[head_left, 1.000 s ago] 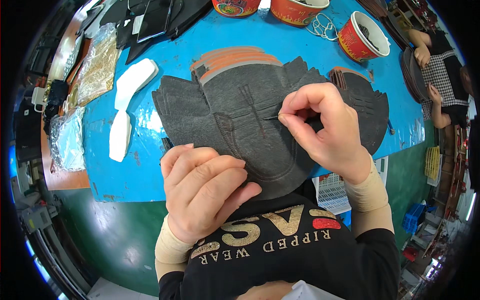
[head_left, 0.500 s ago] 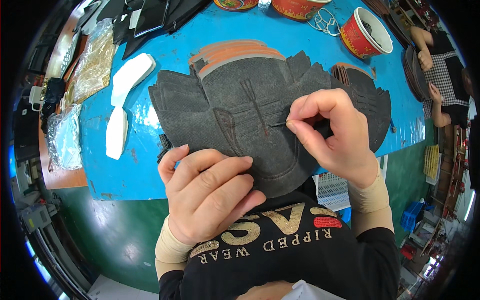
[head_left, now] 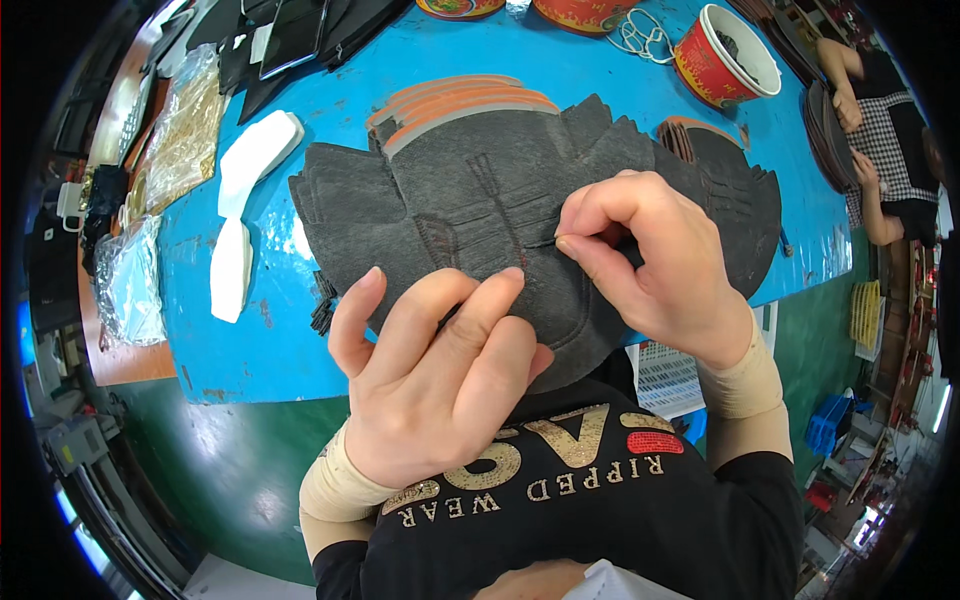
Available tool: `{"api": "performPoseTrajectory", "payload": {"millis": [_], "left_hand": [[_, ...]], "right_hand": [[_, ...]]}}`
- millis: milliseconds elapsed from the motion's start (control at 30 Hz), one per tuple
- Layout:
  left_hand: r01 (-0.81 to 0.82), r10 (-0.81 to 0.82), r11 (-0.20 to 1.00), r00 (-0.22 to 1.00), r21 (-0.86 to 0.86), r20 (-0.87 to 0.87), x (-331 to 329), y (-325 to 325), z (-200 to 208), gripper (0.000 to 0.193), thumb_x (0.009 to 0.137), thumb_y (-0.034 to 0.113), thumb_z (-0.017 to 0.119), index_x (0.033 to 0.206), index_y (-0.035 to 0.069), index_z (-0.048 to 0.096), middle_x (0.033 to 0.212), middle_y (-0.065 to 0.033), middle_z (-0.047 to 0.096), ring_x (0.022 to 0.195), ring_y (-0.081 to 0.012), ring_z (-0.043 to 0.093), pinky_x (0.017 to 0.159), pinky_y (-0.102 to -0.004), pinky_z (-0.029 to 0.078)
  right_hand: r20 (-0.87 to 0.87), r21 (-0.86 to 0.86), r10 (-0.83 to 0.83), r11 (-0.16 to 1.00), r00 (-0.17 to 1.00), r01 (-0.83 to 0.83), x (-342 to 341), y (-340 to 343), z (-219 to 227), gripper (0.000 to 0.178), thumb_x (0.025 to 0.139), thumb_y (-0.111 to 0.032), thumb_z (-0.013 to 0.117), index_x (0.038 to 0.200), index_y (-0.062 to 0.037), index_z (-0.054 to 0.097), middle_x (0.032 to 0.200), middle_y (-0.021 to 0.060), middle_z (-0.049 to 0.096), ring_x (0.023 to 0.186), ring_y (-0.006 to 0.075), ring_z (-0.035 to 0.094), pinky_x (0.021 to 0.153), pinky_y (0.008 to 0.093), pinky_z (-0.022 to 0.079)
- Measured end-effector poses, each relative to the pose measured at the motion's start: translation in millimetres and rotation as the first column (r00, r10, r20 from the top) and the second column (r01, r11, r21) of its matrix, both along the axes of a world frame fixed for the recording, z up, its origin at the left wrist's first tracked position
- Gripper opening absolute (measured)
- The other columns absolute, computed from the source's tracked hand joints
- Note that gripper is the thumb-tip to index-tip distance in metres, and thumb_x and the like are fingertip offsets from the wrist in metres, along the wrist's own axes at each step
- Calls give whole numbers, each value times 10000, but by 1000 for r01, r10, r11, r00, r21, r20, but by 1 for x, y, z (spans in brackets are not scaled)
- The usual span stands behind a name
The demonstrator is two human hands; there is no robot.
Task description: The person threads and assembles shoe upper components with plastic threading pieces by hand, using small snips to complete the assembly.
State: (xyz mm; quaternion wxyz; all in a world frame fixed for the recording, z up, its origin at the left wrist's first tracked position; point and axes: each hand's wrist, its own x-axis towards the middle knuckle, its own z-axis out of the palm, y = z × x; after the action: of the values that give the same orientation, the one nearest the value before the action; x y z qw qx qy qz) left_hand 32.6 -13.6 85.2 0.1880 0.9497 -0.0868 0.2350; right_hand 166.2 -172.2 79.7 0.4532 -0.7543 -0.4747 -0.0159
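Here, label by label:

Right hand: the right hand [head_left: 650, 265] has thumb and forefinger pressed together at the tips, pinching what looks like a thin thread or a fine needle on the dark sheet; the object is too small to tell which.

Left hand: the left hand [head_left: 430, 385] lies flat with fingers together, pressing down on the near edge of the sheet; it grips nothing.

Sheet: the dark cut sheet [head_left: 470, 215], notched around its edges with a stitched pattern in the middle, lies on the blue table [head_left: 250, 350], its near edge hanging over the table's front toward the person.

Under it: orange-edged pieces [head_left: 455, 95] of like shape show at the far side, stacked beneath the sheet.

Step, as judged: fine work at the stitched seam, probably pulling or trimming a loose end while the other hand steadies the piece.

Next move, as judged: calls for a steady pull along the seam, with the sheet kept pinned flat so it does not lift.

Further out: white foam pieces [head_left: 250, 190] lie to the left; a red cup [head_left: 725, 55] stands at the far right; another person [head_left: 880, 140] sits beyond the table's right end.
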Motion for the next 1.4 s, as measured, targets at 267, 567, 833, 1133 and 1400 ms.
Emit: {"api": "performPoseTrajectory", "payload": {"millis": [267, 567, 833, 1133, 1400], "left_hand": [[-14, 15, 997, 1000, 70, -14, 13, -10, 2, 236, 714, 156, 732, 843, 98, 542, 1072, -41, 675, 913, -200, 607, 1082, -472, 204], [-10, 7, 972, 1000, 235, 16, 12, -13, -5, 187, 781, 196, 691, 825, 112, 529, 1081, -26, 676, 946, -180, 602, 1093, -472, 208], [-40, 17, 968, 995, 249, 98, 13, -12, -12, 107, 873, 192, 580, 802, 135, 524, 988, -23, 684, 878, -142, 608, 1088, -453, 220], [-67, 59, 944, 998, 324, 33, 13, -16, -5, 142, 836, 230, 646, 831, 124, 551, 1098, -16, 670, 975, -180, 584, 1101, -457, 191], [-88, 81, 930, 996, 357, 35, 12, -18, -6, 117, 831, 191, 641, 872, 118, 558, 1094, -1, 667, 927, -177, 573, 1090, -442, 200]], "right_hand": [[90, -31, 37, 999, 995, -35, 4, 0, 1, 246, 723, 28, 682, 878, -44, 506, 766, 75, 557, 681, 274, 576, 605, 349, 469], [42, -28, 25, 999, 999, -24, 4, -2, 0, 242, 719, 42, 668, 853, -53, 490, 746, 73, 529, 665, 278, 559, 590, 359, 461], [190, 79, 38, 995, 981, -54, -8, -20, -15, 267, 684, 33, 711, 881, -55, 553, 893, 54, 628, 729, 268, 583, 629, 344, 456], [365, 75, -110, 993, 924, 88, -23, -12, -27, 262, 636, -69, 698, 873, -54, 588, 1042, 73, 655, 816, 251, 571, 656, 347, 474], [377, 8, -121, 992, 918, 128, -24, -11, -21, 334, 651, -16, 710, 958, -34, 581, 1043, 95, 653, 846, 272, 587, 672, 332, 513]]}}
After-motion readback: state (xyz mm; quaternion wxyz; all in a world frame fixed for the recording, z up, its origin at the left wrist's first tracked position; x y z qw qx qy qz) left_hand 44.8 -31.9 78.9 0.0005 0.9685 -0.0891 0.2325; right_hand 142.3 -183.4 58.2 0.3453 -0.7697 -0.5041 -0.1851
